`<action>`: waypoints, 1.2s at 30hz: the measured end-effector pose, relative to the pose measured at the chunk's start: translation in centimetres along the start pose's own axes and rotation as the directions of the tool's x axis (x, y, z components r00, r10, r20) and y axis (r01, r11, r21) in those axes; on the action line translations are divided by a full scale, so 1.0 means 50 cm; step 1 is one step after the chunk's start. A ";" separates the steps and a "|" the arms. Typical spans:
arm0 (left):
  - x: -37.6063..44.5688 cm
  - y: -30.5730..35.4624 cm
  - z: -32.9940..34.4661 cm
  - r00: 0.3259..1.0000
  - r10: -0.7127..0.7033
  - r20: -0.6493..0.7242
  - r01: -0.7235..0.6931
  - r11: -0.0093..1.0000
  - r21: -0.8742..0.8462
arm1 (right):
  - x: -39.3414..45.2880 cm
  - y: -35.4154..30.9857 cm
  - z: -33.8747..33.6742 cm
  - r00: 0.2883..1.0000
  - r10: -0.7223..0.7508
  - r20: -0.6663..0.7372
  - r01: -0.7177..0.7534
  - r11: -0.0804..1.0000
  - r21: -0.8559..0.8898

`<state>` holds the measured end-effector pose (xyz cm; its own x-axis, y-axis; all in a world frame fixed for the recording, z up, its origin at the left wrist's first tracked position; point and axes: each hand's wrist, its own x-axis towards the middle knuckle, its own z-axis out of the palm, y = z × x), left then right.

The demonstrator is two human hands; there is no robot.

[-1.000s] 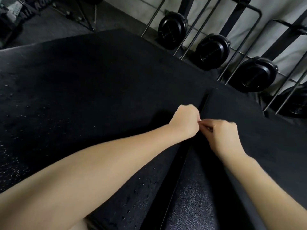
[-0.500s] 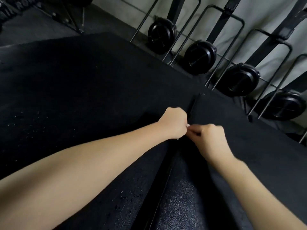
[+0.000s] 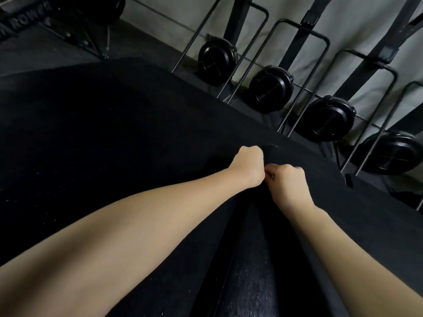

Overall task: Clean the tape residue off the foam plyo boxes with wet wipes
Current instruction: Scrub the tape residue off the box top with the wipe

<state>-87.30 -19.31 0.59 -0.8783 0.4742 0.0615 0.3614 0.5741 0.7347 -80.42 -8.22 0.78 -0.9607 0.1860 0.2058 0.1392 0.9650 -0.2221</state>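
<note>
Centrally, 2 black foam plyo boxes with a matte, finely pebbled skin fill most of the frame: the large left box [image 3: 96, 138] spreads across the left and middle, and the right box [image 3: 357, 216] runs along the right side, with a dark gap [image 3: 249, 266] dropping between them toward the lower middle. Pale specks dot the left box near its left edge and lower part.

2 bare forearms reach in from the bottom corners and meet just right of centre, at the top of that gap. The left hand [image 3: 248, 164] is curled into a fist with its knuckles against the boxes' edge; the right hand [image 3: 288, 182] is likewise curled, its fingertips [image 3: 271, 171] tucked against the left hand. Both hands touch each other and seem to pinch something small at the seam, though what it is cannot be made out. No wipe shows.

Along the upper right, 4 round black weight plates [image 3: 271, 89] with glossy moulded faces sit in a row among thin bent metal rods [image 3: 302, 72], before a pale grey wall [image 3: 357, 26].

Compared with 0.5 s ago, the view has tipped, so the plates sit lower and further right, and the hands lie closer to the far end of the gap.
</note>
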 end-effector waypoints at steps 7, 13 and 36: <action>0.162 0.009 0.036 0.997 -0.030 -0.068 0.026 0.998 -0.054 | 0.143 0.069 0.020 0.998 0.057 -0.024 -0.057 0.998 -0.031; 0.253 0.018 0.060 0.995 -0.010 -0.103 0.003 0.997 -0.075 | 0.239 0.120 0.033 0.991 0.128 -0.027 -0.128 0.992 -0.002; -0.038 -0.005 -0.061 0.978 0.024 0.206 -0.041 0.996 0.080 | -0.005 -0.036 -0.068 0.974 0.048 0.220 -0.069 0.993 0.090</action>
<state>-86.69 -22.36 2.35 -0.7864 0.6147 -0.0615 0.4209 0.6060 0.6750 -79.62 -9.40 4.36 -0.9822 0.1870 -0.0194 0.1832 0.9292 -0.3210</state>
